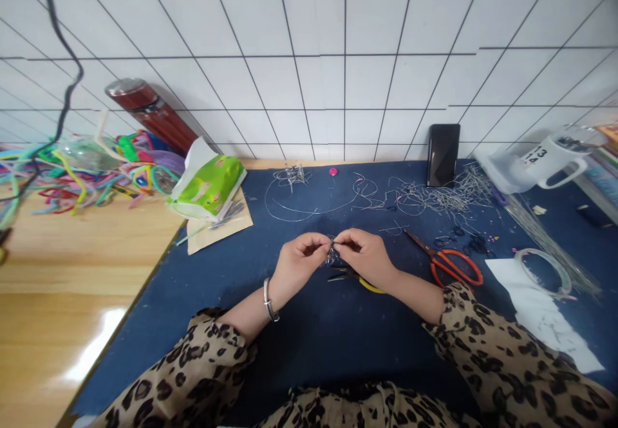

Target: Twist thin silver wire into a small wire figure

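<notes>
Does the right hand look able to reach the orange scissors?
Probably yes: the scissors lie just beside the right hand with bare cloth between, though it pinches a wire piece.

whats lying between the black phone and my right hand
Loose silver wires, strewn over the blue cloth between the phone and the right hand, in the head view.

— What lies on the blue mat (217,299)?
— Orange-handled scissors (451,262) on the right, and a dark phone (443,154) propped against the tiled wall. A white mug (555,156) sits farther right.
— And left?
— A green tissue pack (210,186), coloured pipe cleaners (87,174) heaped on the wooden table (72,267), and a red flask (152,114) behind them.
</notes>
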`<state>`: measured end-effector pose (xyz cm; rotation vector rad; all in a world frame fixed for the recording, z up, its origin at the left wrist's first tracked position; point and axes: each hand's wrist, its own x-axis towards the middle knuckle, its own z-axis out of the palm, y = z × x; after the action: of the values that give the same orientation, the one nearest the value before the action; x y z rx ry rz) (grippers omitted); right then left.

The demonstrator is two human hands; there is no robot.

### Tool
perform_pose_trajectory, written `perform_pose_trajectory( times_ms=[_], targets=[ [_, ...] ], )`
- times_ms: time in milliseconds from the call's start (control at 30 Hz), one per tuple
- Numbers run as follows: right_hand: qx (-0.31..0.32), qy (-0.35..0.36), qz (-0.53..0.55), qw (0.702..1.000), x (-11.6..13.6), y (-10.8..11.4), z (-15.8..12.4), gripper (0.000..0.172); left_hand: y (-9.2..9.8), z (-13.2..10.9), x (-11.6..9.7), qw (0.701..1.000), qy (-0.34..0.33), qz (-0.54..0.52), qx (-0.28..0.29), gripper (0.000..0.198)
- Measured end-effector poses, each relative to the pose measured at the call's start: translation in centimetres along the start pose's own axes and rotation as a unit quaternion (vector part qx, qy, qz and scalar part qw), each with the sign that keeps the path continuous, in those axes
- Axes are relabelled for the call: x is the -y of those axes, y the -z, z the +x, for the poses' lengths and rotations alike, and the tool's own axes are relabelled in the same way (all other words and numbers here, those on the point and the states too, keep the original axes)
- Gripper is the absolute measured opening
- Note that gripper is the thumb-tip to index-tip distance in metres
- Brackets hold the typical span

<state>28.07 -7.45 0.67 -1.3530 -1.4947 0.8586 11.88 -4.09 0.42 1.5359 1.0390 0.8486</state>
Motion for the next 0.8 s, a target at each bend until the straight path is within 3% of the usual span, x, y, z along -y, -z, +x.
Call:
perform_pose_trajectory(
  times_ms=[533,800],
  targets=[
    [-0.006,0.041,-0.059,0.997,-0.3,-0.1,-0.2,0.018,0.7,0.4,0.1,0.993,-0.041,0.11,0.002,0.014],
    [-0.007,0.059,-0.092,0.994,-0.1,-0.2,-0.3,0.018,1.2,0.8,-0.4,0.992,-0.041,0.11,0.054,0.012]
  ],
)
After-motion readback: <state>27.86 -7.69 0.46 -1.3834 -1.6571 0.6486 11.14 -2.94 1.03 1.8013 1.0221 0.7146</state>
